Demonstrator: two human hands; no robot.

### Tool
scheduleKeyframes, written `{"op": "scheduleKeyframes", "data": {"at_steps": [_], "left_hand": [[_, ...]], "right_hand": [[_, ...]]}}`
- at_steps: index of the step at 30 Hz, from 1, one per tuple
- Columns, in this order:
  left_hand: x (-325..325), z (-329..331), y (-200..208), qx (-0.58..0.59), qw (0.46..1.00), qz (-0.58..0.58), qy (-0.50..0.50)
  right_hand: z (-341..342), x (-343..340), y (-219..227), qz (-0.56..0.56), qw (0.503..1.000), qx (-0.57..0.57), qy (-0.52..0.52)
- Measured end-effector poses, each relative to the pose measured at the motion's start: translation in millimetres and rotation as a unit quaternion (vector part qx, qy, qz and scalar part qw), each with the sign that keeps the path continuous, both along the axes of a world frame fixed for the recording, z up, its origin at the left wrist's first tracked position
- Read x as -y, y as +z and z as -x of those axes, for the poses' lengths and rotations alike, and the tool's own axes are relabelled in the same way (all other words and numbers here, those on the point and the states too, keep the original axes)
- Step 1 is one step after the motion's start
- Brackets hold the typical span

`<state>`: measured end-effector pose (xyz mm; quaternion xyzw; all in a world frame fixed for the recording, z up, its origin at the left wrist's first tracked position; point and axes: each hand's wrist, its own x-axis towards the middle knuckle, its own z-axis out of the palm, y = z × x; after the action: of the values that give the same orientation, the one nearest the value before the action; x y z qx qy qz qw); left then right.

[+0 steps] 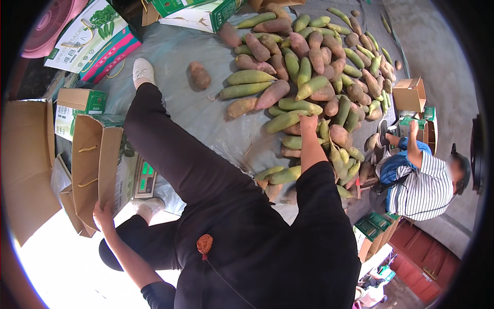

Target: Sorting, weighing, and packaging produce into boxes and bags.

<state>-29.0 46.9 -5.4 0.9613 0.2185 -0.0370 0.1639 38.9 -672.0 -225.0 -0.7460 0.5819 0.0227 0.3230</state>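
My left hand [104, 219] is closed on the near edge of an open cardboard box [98, 154], which stands on a digital scale [145, 177]. Cord handles hang against the box's side. Over the heap, my right hand [309, 123] is closed at the end of a long green radish [282, 122]; its fingertips are partly hidden. Another green radish [299, 106] lies just beyond the hand. Pinkish-brown roots that look like sweet potatoes [272, 94] are mixed with the radishes on a grey plastic sheet [195, 116].
Printed cartons [92, 38] and a pink plastic basket [51, 26] stand at the far left. One brown root [198, 75] lies apart from the heap. At the right, another person [422, 175] in a striped shirt sits near cartons [409, 95].
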Motion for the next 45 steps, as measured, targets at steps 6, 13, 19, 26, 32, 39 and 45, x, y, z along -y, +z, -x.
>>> {"op": "scheduleKeyframes", "data": {"at_steps": [6, 13, 19, 26, 32, 39, 45], "left_hand": [[4.1, -4.7, 0.1, -0.030, 0.999, -0.035, -0.006], [9.3, -8.4, -5.6, -0.016, 1.000, -0.020, 0.006], [8.8, -7.2, 1.2, -0.026, 0.999, -0.033, 0.017], [24.3, -8.0, 14.8, -0.048, 0.996, -0.048, 0.061], [27.1, -10.2, 15.2, -0.066, 0.994, -0.038, 0.075], [33.1, -14.1, 21.5, -0.080, 0.991, -0.036, 0.099], [32.7, -4.6, 24.7, -0.089, 0.988, -0.068, 0.105]], "right_hand": [[-5.1, 17.6, -35.5, -0.047, 0.996, -0.012, -0.079], [-12.4, 10.0, -39.3, -0.049, 0.997, 0.000, -0.052], [-14.1, -28.9, -33.7, -0.036, 0.993, 0.111, -0.031], [-2.8, -69.9, -10.8, 0.007, 0.969, 0.199, 0.144], [-33.8, -105.6, 21.5, 0.017, 0.913, 0.250, 0.322], [-131.7, -209.3, 201.9, -0.120, 0.765, 0.473, 0.421], [-165.4, -353.3, 334.1, -0.292, 0.565, 0.569, 0.522]]}}
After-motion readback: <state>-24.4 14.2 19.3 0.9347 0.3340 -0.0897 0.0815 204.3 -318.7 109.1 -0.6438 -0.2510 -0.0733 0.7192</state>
